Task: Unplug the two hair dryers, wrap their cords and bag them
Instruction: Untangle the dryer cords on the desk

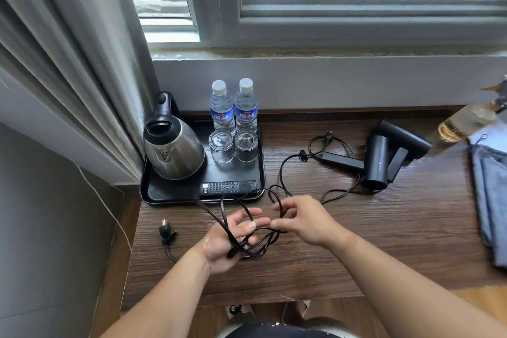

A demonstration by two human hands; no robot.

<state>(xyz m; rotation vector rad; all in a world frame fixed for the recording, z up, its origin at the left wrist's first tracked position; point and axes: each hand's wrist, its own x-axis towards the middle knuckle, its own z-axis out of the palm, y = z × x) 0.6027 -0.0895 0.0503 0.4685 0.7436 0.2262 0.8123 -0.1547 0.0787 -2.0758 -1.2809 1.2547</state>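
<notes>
Two black hair dryers lie together at the right of the wooden desk (315,269): one (377,162) with its barrel toward me, the other (403,136) behind it. A black cord (282,170) runs from them to the middle of the desk. My left hand (233,236), palm up, holds several loops of that cord. My right hand (299,219) pinches a loop of it just to the right. A plug (165,229) lies loose on the desk at the left, its own cord leading off the front edge. A second small plug (329,136) lies near the dryers.
A black tray (236,173) at the back left carries a steel kettle (172,151), two water bottles (234,107), two glasses (233,145) and a remote (227,186). A blue-grey cloth bag (491,200) lies at the right edge, a spray bottle (466,121) behind it. A curtain hangs at left.
</notes>
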